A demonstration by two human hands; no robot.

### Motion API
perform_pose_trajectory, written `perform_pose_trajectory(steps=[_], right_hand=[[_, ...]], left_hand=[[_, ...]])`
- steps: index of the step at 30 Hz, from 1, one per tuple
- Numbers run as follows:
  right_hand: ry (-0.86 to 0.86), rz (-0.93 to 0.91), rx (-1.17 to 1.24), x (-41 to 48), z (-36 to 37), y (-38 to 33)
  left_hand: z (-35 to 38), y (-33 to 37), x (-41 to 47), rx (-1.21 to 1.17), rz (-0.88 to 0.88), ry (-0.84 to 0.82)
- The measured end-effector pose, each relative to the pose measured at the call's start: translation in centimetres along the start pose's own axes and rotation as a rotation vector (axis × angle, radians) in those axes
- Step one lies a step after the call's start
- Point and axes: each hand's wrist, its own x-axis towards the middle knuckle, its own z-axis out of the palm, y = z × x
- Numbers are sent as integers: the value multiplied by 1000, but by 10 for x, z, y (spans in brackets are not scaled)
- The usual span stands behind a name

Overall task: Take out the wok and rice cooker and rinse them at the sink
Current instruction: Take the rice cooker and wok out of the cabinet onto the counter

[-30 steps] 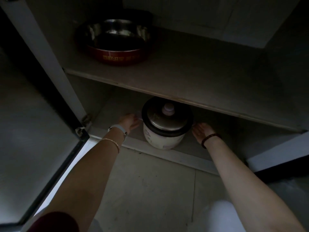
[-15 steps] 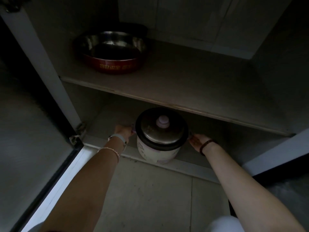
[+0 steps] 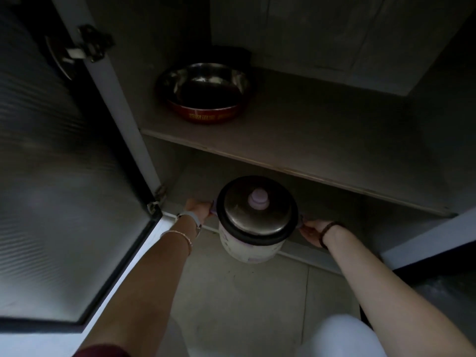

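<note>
A small white rice cooker (image 3: 248, 249) with a metal lid and a pale knob hangs at the front edge of the cabinet's bottom compartment, partly over the floor. My left hand (image 3: 199, 207) grips its left side handle. My right hand (image 3: 313, 230) grips the right side handle. On the shelf above sits the wok (image 3: 204, 92), a shiny metal pan with a red outer wall, at the shelf's left part.
The cabinet door (image 3: 64, 176) stands open on the left, with its hinge post next to my left arm. The middle shelf (image 3: 322, 140) overhangs the cooker's back. Tiled floor (image 3: 244, 305) lies below, and my knee shows at the bottom right.
Both hands took hold of the cooker's side handles and drew it forward out of the bottom compartment, lifting it over the cabinet's front edge.
</note>
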Motion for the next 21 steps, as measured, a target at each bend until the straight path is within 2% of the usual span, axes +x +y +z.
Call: perform_pose_trajectory(steps=[3, 7, 11, 21], right_hand=[[-89, -6, -108, -50, 1, 16], [-47, 23, -86, -113, -2, 34], [2, 88, -52, -172, -10, 42], [4, 88, -222, -389, -6, 33]], left_hand=[[-18, 9, -42, -9, -24, -27], [-51, 22, -87, 95, -40, 6], [-84, 34, -128, 59, -106, 105], [-133, 149, -337, 70, -116, 158]])
